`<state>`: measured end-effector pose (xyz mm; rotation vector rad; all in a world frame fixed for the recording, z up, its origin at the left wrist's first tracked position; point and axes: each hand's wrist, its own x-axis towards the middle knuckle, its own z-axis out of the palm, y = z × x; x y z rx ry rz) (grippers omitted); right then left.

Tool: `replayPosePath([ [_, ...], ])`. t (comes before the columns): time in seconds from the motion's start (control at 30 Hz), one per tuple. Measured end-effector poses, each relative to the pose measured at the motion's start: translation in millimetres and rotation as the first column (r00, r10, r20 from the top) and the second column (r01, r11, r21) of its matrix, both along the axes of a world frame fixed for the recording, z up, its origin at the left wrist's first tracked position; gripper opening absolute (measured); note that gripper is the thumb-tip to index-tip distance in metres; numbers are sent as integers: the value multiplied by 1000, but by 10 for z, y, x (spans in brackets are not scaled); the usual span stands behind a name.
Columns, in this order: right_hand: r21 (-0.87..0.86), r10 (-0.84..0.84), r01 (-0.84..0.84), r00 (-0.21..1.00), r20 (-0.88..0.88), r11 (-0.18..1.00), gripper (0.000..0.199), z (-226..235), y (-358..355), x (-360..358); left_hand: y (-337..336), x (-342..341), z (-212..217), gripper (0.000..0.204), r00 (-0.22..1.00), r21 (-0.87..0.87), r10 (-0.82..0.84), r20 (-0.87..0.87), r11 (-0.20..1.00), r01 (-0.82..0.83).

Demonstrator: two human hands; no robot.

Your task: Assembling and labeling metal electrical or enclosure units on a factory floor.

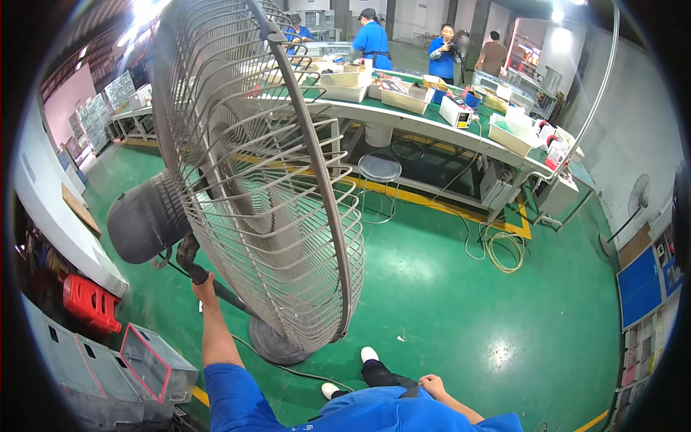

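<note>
A large grey pedestal fan [317, 180] with a wire cage stands close in front of me on the left, its motor housing [147, 216] pointing left. My left hand [204, 282] is wrapped round the fan's pole, just below the motor bracket. The round base [277, 342] rests on the green floor, partly covered by the cage. Down by my waist, my right hand [432, 386] has its fingers curled beside a dark strap [410, 389]; whether anything is in them is hidden.
A cable [309, 375] runs from the fan base past my shoes. Ahead stand a long workbench [432, 129] with trays and a round stool [380, 168]. Grey crates [155, 360] and red plastic stools [90, 302] are at left. People work beyond the bench.
</note>
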<state>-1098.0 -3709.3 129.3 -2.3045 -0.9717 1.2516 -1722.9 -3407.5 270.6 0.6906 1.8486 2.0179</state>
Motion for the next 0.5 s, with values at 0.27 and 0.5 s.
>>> replayPosePath([
  [0.27,-75,1,-2,1000,-16,997,23,-171,161,-47,-70,160,142,29,999,-88,22,24,996,-20],
  [0.5,-41,45,-43,998,37,998,23,-13,120,-151,-39,-61,-137,27,997,19,-47,59,999,45],
])
